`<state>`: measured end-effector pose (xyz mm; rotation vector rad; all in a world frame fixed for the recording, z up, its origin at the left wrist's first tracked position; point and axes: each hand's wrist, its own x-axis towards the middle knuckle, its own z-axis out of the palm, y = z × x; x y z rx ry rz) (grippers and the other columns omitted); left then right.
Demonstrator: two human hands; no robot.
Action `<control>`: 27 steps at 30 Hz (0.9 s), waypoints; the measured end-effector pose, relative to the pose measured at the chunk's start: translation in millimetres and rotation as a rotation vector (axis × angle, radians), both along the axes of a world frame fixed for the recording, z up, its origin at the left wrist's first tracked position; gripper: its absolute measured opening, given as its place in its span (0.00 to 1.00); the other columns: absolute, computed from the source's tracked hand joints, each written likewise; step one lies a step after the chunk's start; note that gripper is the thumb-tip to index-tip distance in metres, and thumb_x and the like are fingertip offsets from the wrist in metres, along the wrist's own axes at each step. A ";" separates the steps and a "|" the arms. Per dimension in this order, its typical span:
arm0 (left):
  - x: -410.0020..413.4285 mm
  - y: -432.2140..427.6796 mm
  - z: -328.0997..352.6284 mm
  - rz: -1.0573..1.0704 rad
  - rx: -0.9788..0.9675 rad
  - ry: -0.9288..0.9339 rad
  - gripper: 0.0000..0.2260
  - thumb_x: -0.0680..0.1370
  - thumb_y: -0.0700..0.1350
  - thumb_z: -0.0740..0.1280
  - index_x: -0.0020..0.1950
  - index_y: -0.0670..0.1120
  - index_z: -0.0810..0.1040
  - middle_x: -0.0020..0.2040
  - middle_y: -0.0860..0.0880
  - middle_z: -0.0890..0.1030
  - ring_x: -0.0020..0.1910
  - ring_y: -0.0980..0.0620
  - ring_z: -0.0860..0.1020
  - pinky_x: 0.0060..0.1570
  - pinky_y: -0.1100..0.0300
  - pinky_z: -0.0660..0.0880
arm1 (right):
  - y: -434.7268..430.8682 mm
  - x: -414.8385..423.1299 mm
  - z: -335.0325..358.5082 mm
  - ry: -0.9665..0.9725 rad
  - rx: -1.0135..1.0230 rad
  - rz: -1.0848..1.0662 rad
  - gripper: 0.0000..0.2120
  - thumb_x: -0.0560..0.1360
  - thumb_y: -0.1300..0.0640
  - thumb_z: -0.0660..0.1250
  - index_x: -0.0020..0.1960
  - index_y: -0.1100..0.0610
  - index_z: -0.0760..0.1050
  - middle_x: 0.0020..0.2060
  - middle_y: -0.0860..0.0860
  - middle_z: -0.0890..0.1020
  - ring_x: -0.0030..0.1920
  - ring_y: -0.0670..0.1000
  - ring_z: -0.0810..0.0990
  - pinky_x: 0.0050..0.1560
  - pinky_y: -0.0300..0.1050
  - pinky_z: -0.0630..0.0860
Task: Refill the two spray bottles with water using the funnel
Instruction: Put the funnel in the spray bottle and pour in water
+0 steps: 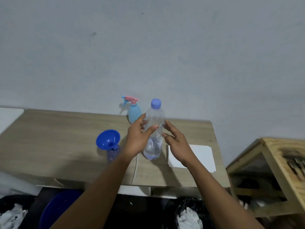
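Head view of the tabletop (57, 138). Your left grip (138, 139) is closed around the middle of the clear water bottle (154, 116), with the thumb across the front and the fingers wrapped behind. The bottle stands upright near the centre of the tabletop, its blue cap (156, 103) is on, and water fills only its lower part. Whether its base rests on the surface cannot be told.

Your right grip (177, 144) is spread wide and holds nothing. Its straight fingers are just beside the bottle's right side, and contact cannot be told.

The blue funnel (108, 139) sits tilted in the neck of the clear spray bottle (113, 153), which stands left of centre with no spray head on it. The light blue spray bottle (134, 113), with its pink trigger head fitted, stands at the far edge against the wall, just behind your left grip.

A white sheet of paper (198, 156) lies flat toward the right edge. A wooden crate (272, 154) stands off the right edge, and a blue basin (56, 210) sits below the near edge.
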<state>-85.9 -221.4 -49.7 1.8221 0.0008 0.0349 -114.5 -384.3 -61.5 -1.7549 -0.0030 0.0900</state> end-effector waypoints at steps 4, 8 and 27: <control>-14.0 7.1 -4.7 0.017 0.018 -0.020 0.25 0.73 0.54 0.74 0.66 0.63 0.66 0.59 0.54 0.77 0.59 0.52 0.77 0.62 0.46 0.76 | 2.5 -6.0 -4.2 -0.035 -0.054 0.033 0.25 0.82 0.66 0.57 0.70 0.40 0.65 0.65 0.37 0.74 0.68 0.45 0.75 0.70 0.42 0.70; -13.5 9.1 2.7 0.046 0.092 -0.054 0.36 0.71 0.57 0.75 0.74 0.59 0.61 0.68 0.55 0.72 0.64 0.53 0.73 0.62 0.49 0.76 | 2.1 2.3 4.2 -0.056 -0.127 -0.048 0.22 0.80 0.66 0.58 0.72 0.53 0.71 0.65 0.48 0.79 0.65 0.50 0.78 0.68 0.50 0.73; 0.6 7.6 8.7 0.078 0.093 -0.082 0.32 0.70 0.51 0.77 0.71 0.58 0.69 0.65 0.57 0.76 0.55 0.59 0.78 0.55 0.55 0.79 | 49.8 45.5 53.2 -0.389 -0.114 -0.107 0.10 0.77 0.49 0.71 0.56 0.50 0.80 0.49 0.46 0.79 0.50 0.45 0.78 0.49 0.33 0.70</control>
